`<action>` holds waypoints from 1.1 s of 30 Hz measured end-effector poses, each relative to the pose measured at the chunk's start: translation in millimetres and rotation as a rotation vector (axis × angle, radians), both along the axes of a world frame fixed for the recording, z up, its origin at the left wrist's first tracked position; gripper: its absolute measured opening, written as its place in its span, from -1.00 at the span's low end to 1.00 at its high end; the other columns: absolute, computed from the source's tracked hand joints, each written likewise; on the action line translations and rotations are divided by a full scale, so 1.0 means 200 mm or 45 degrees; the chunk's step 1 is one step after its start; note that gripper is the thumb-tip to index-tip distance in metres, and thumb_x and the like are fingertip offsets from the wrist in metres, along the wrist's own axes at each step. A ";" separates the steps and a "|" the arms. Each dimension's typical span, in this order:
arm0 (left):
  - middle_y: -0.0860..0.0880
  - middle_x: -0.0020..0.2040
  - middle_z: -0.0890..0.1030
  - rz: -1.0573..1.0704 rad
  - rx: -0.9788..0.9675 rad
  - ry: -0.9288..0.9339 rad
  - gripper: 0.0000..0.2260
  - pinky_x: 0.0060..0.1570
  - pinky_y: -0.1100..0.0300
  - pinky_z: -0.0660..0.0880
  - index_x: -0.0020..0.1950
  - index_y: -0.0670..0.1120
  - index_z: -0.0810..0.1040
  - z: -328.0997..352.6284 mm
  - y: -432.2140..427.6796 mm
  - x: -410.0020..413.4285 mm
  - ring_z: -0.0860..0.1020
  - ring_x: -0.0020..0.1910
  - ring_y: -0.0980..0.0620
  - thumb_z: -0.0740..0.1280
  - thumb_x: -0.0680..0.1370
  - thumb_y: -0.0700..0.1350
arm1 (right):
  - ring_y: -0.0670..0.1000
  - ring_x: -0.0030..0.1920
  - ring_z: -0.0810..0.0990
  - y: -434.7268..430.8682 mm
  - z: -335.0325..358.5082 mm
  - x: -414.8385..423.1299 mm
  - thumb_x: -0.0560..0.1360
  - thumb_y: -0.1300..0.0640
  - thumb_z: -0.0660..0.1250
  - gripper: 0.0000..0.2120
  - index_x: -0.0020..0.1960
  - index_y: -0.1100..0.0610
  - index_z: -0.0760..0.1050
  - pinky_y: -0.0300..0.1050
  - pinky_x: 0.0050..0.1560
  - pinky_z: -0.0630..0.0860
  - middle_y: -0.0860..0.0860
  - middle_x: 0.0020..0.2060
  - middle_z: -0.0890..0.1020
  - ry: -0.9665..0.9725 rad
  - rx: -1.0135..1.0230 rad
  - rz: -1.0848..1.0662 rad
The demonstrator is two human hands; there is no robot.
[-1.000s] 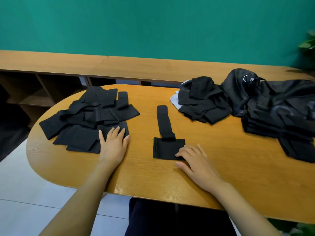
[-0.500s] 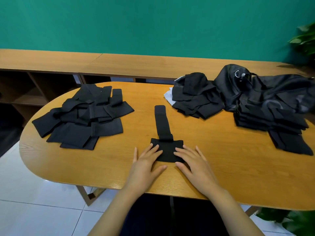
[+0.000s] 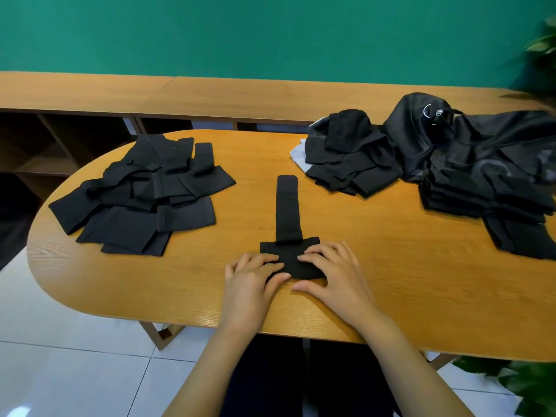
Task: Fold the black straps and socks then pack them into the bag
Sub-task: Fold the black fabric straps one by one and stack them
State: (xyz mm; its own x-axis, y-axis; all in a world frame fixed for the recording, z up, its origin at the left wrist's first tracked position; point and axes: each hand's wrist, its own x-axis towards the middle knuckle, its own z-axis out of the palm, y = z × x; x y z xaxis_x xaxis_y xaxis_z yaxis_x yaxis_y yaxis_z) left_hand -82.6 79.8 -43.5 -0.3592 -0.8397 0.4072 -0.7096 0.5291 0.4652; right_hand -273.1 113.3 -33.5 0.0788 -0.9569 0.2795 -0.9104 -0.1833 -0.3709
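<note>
A black strap (image 3: pixel 287 206) lies in the middle of the oval wooden table (image 3: pixel 391 281), its narrow tail pointing away from me and its wide base nearest me. My left hand (image 3: pixel 249 281) and my right hand (image 3: pixel 334 275) both sit on that base, fingers bent on top and thumbs at its near edge, pinching the fabric. A loose pile of black straps (image 3: pixel 144 194) covers the table's left part. Black socks (image 3: pixel 352 158) are heaped at the back right beside a black bag (image 3: pixel 421 130) with a metal ring.
A stack of folded black pieces (image 3: pixel 481 194) lies at the far right, partly under the bag's fabric. Behind the table runs a low wooden shelf unit (image 3: pixel 210 94) against a green wall. Plant leaves (image 3: pixel 526 383) show at the lower right.
My left hand left the strap pile and came over to the strap's base beside my right hand. Both hands went from lying flat to bent fingers pinching the base's near edge.
</note>
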 end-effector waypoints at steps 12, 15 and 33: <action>0.20 0.10 0.58 -0.034 0.112 0.112 -0.61 0.12 0.20 0.12 0.06 0.07 0.69 0.01 -0.01 0.01 0.38 0.17 0.20 0.19 0.51 0.25 | -0.14 0.18 0.39 0.01 -0.03 0.00 0.54 -0.20 0.13 -0.65 -0.03 -0.07 0.63 -0.10 0.41 0.11 -0.23 -0.03 0.60 -0.090 -0.204 -0.029; 0.23 0.13 0.55 -0.049 0.142 0.117 -0.54 0.14 0.19 0.12 0.11 0.09 0.66 0.01 0.00 0.01 0.35 0.19 0.21 0.25 0.43 0.34 | -0.14 0.16 0.40 0.01 -0.02 0.00 0.55 -0.20 0.08 -0.63 -0.05 -0.06 0.61 -0.16 0.39 0.07 -0.21 -0.07 0.60 -0.097 -0.180 -0.032; 0.28 0.11 0.51 0.003 0.283 0.300 -0.79 0.26 0.18 0.18 0.12 0.03 0.64 0.02 -0.01 0.02 0.37 0.25 0.24 0.39 0.51 0.00 | -0.16 0.10 0.41 0.02 0.00 0.00 0.44 -0.12 0.43 -0.73 0.13 -0.15 0.57 -0.18 0.10 0.32 -0.28 -0.03 0.46 -0.317 0.008 -0.161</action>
